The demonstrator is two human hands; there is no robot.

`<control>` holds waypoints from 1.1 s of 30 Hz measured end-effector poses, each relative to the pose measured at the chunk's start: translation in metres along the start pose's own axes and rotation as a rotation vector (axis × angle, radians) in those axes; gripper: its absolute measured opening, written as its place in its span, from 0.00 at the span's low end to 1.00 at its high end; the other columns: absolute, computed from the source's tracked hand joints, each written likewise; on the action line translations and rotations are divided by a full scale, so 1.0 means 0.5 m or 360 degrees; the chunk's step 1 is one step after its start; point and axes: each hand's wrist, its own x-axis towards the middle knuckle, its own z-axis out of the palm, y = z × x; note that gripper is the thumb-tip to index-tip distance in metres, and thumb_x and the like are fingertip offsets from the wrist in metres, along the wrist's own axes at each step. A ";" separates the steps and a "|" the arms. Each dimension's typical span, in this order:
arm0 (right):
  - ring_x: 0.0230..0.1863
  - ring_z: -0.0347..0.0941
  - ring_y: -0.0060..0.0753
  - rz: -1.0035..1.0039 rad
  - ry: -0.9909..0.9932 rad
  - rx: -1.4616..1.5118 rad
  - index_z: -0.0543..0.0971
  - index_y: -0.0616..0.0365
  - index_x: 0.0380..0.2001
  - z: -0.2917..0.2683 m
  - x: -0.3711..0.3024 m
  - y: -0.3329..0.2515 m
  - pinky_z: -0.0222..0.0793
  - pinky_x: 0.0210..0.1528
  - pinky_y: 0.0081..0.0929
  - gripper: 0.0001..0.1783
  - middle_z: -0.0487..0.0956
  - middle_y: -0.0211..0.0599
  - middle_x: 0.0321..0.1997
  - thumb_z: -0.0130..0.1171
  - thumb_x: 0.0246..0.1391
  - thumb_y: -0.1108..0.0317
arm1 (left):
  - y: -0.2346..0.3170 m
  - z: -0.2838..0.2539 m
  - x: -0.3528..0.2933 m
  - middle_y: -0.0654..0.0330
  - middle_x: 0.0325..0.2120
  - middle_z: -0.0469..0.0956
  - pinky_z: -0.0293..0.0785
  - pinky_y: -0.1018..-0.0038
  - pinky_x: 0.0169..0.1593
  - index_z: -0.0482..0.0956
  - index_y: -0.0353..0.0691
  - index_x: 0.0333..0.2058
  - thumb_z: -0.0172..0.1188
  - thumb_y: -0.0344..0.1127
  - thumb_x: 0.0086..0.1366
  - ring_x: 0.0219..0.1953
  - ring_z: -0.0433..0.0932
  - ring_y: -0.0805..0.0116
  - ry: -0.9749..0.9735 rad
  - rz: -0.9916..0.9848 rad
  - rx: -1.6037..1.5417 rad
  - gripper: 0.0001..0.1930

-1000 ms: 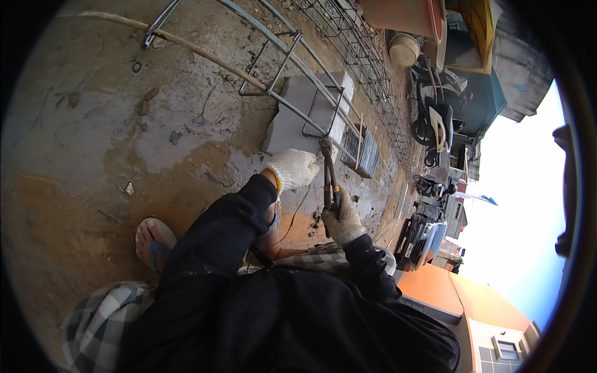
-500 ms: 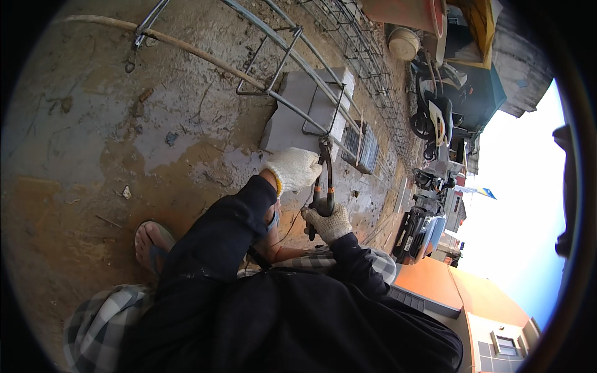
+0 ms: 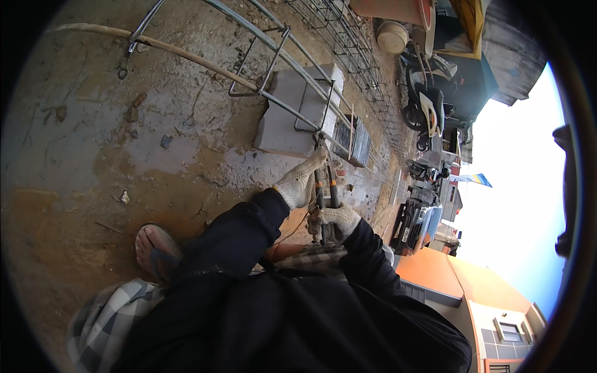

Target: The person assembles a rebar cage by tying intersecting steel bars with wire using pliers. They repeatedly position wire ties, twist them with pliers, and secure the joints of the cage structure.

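Note:
My right hand point(image 3: 337, 222), in a knitted glove, is closed round the dark handles of a pair of pincers point(image 3: 319, 177) with orange bands. The pincers' jaws meet the corner of a bent steel stirrup on the rebar cage point(image 3: 291, 112). My left hand point(image 3: 297, 184), gloved too, reaches up beside the pincers. Its fingers are drawn together close to the jaws; whatever they pinch is too small to make out. Under the cage lies a pale grey block point(image 3: 289, 118), with a dark wire-like bundle point(image 3: 352, 143) just right of it.
Muddy, wet ground point(image 3: 81, 149) spreads to the left, crossed by a long wooden pole point(image 3: 186, 55). More rebar cages point(image 3: 348, 43) lie beyond the block. A bucket point(image 3: 392, 38), a motorbike point(image 3: 426, 102) and a parked car point(image 3: 413, 227) stand to the right.
My left hand has stretched forward, its fingers now up by the pincers' jaws. My right hand keeps its grip on the handles. The view has shifted slightly.

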 end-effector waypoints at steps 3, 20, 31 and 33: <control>0.33 0.81 0.43 -0.0079 0.0700 -0.0840 0.69 0.63 0.56 0.050 -0.028 -0.004 0.77 0.37 0.39 0.34 0.81 0.46 0.31 0.69 0.46 0.64 | -0.041 0.018 0.038 0.62 0.21 0.74 0.79 0.61 0.40 0.75 0.39 0.32 0.58 0.44 0.68 0.23 0.75 0.66 0.0128 0.0198 0.0110 0.13; 0.29 0.71 0.32 -0.0040 -0.0574 0.1130 0.68 0.59 0.45 0.084 -0.049 0.026 0.67 0.26 0.27 0.20 0.72 0.35 0.30 0.61 0.49 0.74 | 0.005 0.038 0.021 0.64 0.25 0.74 0.75 0.65 0.43 0.76 0.34 0.43 0.54 0.38 0.69 0.26 0.73 0.66 -0.0180 0.0022 -0.0120 0.12; 0.54 0.70 0.61 -0.0068 0.1399 -0.2041 0.49 0.65 0.67 0.199 -0.101 -0.027 0.69 0.55 0.47 0.57 0.69 0.61 0.54 0.70 0.38 0.61 | -0.033 0.042 0.061 0.65 0.20 0.73 0.78 0.63 0.31 0.79 0.38 0.39 0.60 0.34 0.64 0.18 0.71 0.69 0.0037 0.0022 -0.0298 0.08; 0.56 0.68 0.63 -0.0057 0.1341 -0.1852 0.49 0.63 0.68 0.203 -0.094 -0.024 0.68 0.56 0.48 0.57 0.67 0.61 0.56 0.69 0.37 0.63 | -0.026 0.042 0.053 0.65 0.21 0.72 0.74 0.65 0.31 0.78 0.36 0.41 0.57 0.34 0.66 0.20 0.70 0.69 0.0005 0.0015 -0.0244 0.09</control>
